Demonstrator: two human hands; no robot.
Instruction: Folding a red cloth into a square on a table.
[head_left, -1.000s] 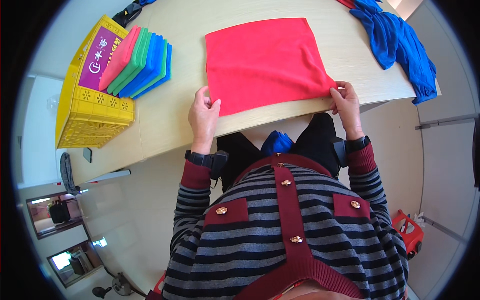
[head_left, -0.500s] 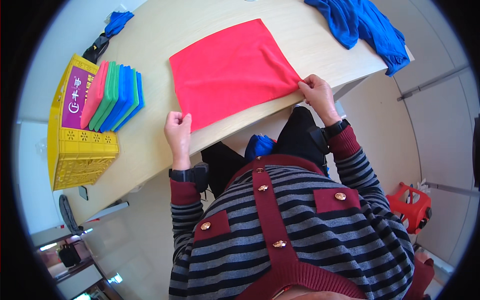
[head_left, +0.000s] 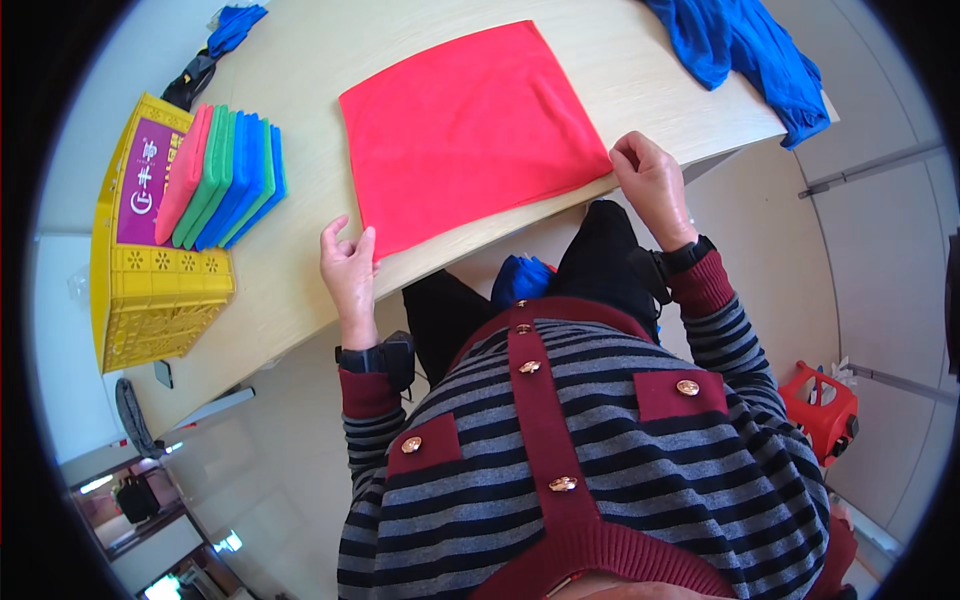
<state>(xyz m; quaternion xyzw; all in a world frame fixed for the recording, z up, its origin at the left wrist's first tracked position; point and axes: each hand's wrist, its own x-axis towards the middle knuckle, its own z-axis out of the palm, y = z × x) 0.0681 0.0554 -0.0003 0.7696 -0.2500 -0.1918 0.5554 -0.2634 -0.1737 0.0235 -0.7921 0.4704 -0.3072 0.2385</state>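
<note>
Nearest the camera sat the person's striped cardigan (head_left: 580, 450) with dark red trim and gold buttons, filling the lower frame and cut off at the bottom edge. Between the dark trousers a bit of blue fabric (head_left: 522, 278) poked out at the lap; what it was could not be made out.

Up at the table edge, the left hand (head_left: 348, 268) rested flat on the pale wooden table (head_left: 300, 300), fingers together and stretched out, fingertips touching the near left corner of the red cloth (head_left: 465, 125). The right hand (head_left: 650, 180) was curled at the cloth's near right corner, fingers bent inward; whether they actually pinched the fabric was hidden behind the knuckles. Both wrists carried dark bands.

The red cloth itself lay spread flat and square on the table, its near edge running along the table's rim between the two hands.

Left of it stood a stack of folded cloths (head_left: 225, 175), pink, green and blue, set on edge and leaning against a yellow plastic crate (head_left: 150, 290). Farther right, a crumpled blue garment (head_left: 745, 50) draped over the table's far corner, partly cut off by the top edge. Far left, another blue piece (head_left: 235, 22) and a dark strap were too small to identify
</note>
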